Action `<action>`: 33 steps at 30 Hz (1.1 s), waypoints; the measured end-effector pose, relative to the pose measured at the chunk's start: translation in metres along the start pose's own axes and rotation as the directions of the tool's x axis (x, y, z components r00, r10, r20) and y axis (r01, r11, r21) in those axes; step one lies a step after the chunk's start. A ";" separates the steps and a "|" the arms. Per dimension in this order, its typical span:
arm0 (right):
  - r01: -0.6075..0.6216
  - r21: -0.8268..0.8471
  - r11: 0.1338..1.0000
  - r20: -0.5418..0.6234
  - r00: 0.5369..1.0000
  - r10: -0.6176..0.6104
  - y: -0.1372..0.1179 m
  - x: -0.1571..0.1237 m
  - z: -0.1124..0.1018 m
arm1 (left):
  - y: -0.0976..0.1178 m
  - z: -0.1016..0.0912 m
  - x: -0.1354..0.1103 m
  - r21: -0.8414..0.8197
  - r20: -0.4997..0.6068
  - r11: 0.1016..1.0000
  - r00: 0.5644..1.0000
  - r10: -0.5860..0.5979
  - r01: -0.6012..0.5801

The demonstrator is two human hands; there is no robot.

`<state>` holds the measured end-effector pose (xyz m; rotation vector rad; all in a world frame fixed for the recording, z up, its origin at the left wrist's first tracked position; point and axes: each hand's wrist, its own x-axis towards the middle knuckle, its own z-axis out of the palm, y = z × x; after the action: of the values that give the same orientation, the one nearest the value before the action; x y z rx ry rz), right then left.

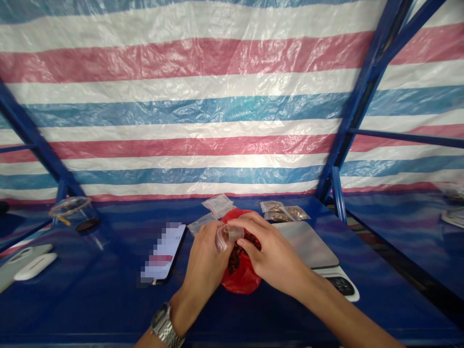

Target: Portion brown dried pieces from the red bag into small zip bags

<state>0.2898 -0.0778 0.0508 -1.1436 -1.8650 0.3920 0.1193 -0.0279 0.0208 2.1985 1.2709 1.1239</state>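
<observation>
Over a red plastic bag (242,278) full of dark brown dried bits (235,258), both my hands are close together. My left hand (206,256), with a metal watch at its wrist, is closed on a small clear plastic bag (221,238) whose mouth faces right. A small clear ridged plastic cup (236,233) sits at that mouth, in the fingers of my right hand (266,241). Whether anything is inside the clear bag I cannot tell. Part of the red bag is hidden behind my hands.
On the right lies a kitchen scale (304,245); behind it are several filled small bags (281,211). Flat clear bags (219,205) lie at the back. To the left are a phone (165,253), a plastic cup with dark drink (85,220) and a white case (35,267). Blue metal posts (348,116) flank the table.
</observation>
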 end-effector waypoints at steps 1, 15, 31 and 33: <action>0.029 -0.028 0.999 0.014 0.999 -0.029 -0.001 0.000 0.001 | 0.001 0.001 0.000 -0.004 0.005 1.000 1.000 0.018 -0.018; 0.136 -0.145 0.980 0.031 0.991 -0.133 -0.001 0.000 0.003 | 0.002 0.004 -0.003 -0.149 -0.001 0.988 1.000 0.031 -0.031; -0.110 -0.263 0.959 0.056 0.990 0.129 0.011 0.002 -0.004 | 0.008 -0.025 -0.005 0.135 -0.089 0.971 0.979 -0.185 0.196; -0.136 -0.293 0.946 0.155 0.970 0.187 0.019 0.000 -0.003 | 0.012 -0.031 -0.010 0.243 -0.046 0.941 0.972 -0.231 0.235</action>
<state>0.3030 -0.0685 0.0404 -1.5034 -2.0380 0.3401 0.0985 -0.0453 0.0431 2.1358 1.7085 0.9361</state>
